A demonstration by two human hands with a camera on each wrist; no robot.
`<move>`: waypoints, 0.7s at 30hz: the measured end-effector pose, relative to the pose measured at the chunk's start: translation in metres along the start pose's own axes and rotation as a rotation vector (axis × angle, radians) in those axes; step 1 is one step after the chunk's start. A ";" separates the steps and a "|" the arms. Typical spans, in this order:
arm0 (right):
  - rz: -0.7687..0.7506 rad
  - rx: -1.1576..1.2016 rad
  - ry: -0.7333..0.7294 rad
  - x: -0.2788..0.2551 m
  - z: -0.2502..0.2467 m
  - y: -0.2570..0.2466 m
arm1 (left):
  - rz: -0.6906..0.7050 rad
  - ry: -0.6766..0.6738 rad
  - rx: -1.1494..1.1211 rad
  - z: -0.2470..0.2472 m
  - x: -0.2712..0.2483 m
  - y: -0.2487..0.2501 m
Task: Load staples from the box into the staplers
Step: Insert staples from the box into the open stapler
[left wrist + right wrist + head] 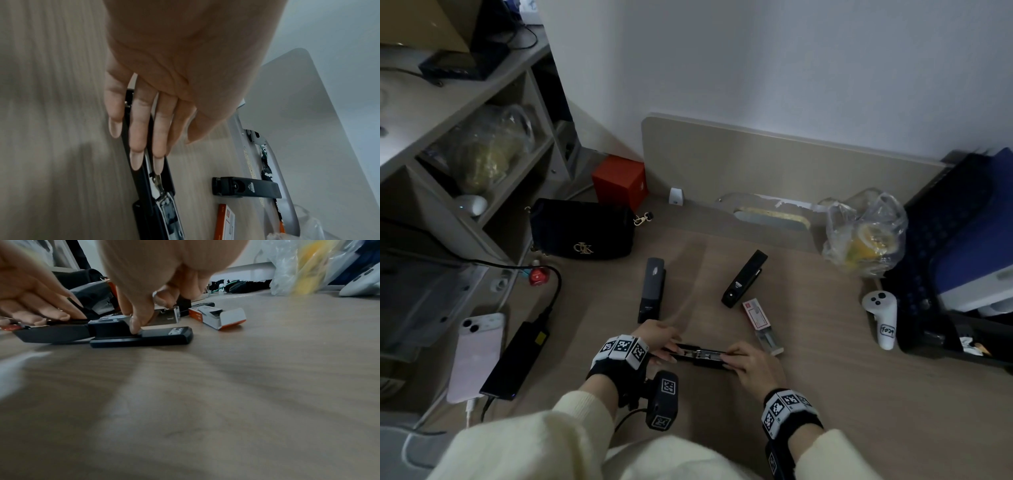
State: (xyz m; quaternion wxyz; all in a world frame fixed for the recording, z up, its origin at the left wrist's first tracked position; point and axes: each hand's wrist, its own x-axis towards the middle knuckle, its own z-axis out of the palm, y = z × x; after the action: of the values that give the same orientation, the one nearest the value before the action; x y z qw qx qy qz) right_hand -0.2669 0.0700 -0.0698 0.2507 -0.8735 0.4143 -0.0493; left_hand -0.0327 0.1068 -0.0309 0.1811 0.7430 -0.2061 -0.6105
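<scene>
A black stapler (698, 353) lies folded open flat on the wooden desk (825, 394) between my hands, its metal magazine (162, 199) exposed. My left hand (659, 341) rests straight fingers (141, 129) along the opened top arm. My right hand (748, 365) grips the base end, thumb (135, 326) pressing on the black base (164, 335) and the other fingers curled behind the magazine. An open orange-and-white staple box (758, 318) lies just right of the stapler. Two closed black staplers lie farther back, one (652, 291) left and one (744, 279) right.
A black handbag (582, 233) and a red box (619, 181) stand at the back left. A phone (476, 356) and a power brick (517, 359) lie left. A plastic bag (866, 233), a white controller (881, 315) and a dark keyboard (945, 240) crowd the right.
</scene>
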 end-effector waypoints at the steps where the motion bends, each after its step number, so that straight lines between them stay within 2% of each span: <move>1: -0.016 0.003 0.019 0.000 0.000 0.000 | 0.001 -0.001 -0.002 -0.001 0.000 -0.001; 8: 0.079 0.058 0.072 0.002 0.008 -0.001 | 0.003 -0.016 0.001 -0.003 -0.003 -0.003; 14: 0.098 0.038 -0.004 0.003 -0.006 -0.011 | 0.012 -0.017 0.008 -0.003 -0.003 -0.003; 17: 0.214 0.052 0.074 0.004 0.004 -0.009 | 0.007 -0.021 0.011 -0.003 -0.003 -0.002; 21: 0.364 -0.093 0.011 0.012 0.001 -0.022 | -0.004 -0.006 0.009 -0.003 -0.002 -0.003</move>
State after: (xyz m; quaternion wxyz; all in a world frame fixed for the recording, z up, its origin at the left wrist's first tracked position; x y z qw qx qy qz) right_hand -0.2437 0.0732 -0.0620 0.2128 -0.7944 0.5687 0.0112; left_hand -0.0297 0.1107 -0.0304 0.1758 0.7425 -0.2077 -0.6120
